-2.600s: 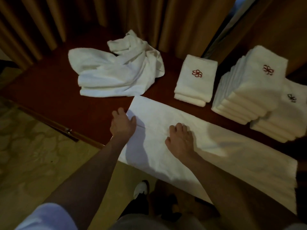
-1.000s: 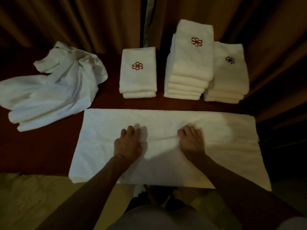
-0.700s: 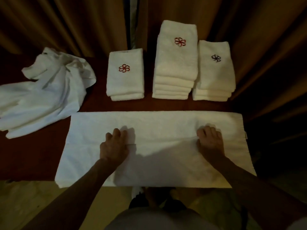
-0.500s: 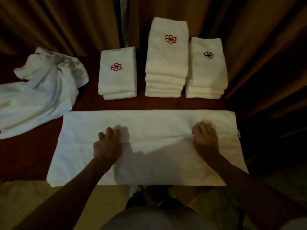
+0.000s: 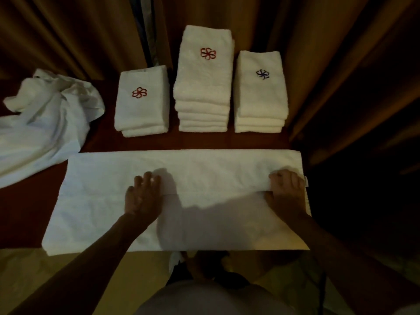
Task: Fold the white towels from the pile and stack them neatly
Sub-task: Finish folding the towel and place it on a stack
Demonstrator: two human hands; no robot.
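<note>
2 bare hands rest on a long white terry towel [image 5: 204, 164] spread along the near edge of the dark red tabletop [image 5: 27, 214]: left hand [image 5: 143, 196] flat mid-towel, fingers spread; right hand [image 5: 286, 189] pinching a ridge at its right end. 3 folded stacks [image 5: 204, 87] stand beyond, a crumpled white pile [image 5: 43, 128] far left.
</note>
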